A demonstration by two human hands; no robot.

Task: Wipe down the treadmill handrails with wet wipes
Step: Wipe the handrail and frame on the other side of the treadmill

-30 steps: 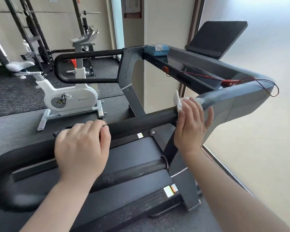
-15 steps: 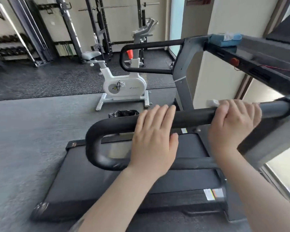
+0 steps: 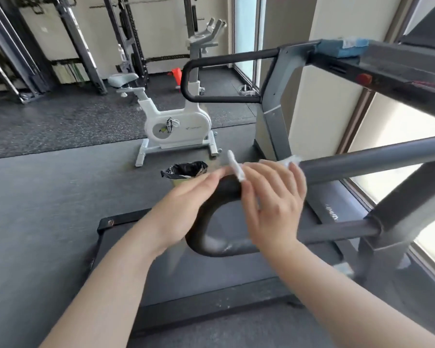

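A white wipe (image 3: 237, 169) is wrapped over the near handrail (image 3: 362, 160) at its bend, clamped under the right hand (image 3: 274, 199), while the left hand (image 3: 186, 199) rests flat-fingered on the curve beside it.

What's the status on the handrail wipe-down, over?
Right hand holds the wet wipe on the near handrail. Left hand rests flat on its curved end. Nothing in the way.

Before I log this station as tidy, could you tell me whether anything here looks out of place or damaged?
One thing: near the curved end of the near handrail, the black covering looks scuffed and greyish beside the right hand, which holds the wet wipe. It may be only moisture or glare.
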